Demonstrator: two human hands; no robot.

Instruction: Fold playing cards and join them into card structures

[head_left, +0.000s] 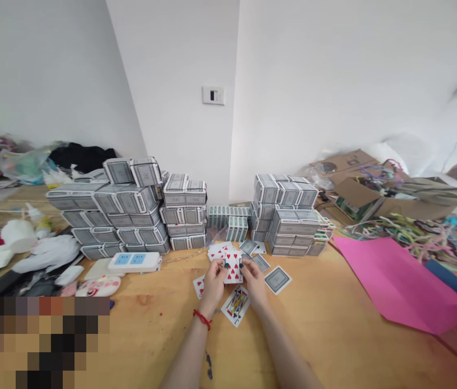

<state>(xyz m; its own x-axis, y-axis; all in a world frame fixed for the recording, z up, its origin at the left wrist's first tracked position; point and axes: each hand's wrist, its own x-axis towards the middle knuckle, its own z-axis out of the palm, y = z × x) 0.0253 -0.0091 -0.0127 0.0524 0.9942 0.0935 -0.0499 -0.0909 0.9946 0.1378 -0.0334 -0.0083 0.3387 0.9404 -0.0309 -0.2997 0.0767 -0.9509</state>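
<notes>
Between my two hands is a playing card (233, 268), a seven of hearts, with its face turned toward me. My left hand (214, 281), with a red cord bracelet (202, 319) at the wrist, pinches its left side. On the right side, my right hand (253, 278) grips the same card. Whether more cards lie behind it is hidden. Below my hands a jack of clubs (236, 306) lies face up. Several heart cards (220, 250) are spread just beyond, and another face-up card (199, 286) is partly under my left hand. A face-down card (278, 280) lies to the right.
Stacks of boxes built from grey-backed cards stand at the left (126, 205) and right (293, 216). Small green-and-white boxes (237, 229) sit between them. A white power strip (134, 261) lies left, pink paper (398, 286) right, and cardboard boxes (358, 200) behind it.
</notes>
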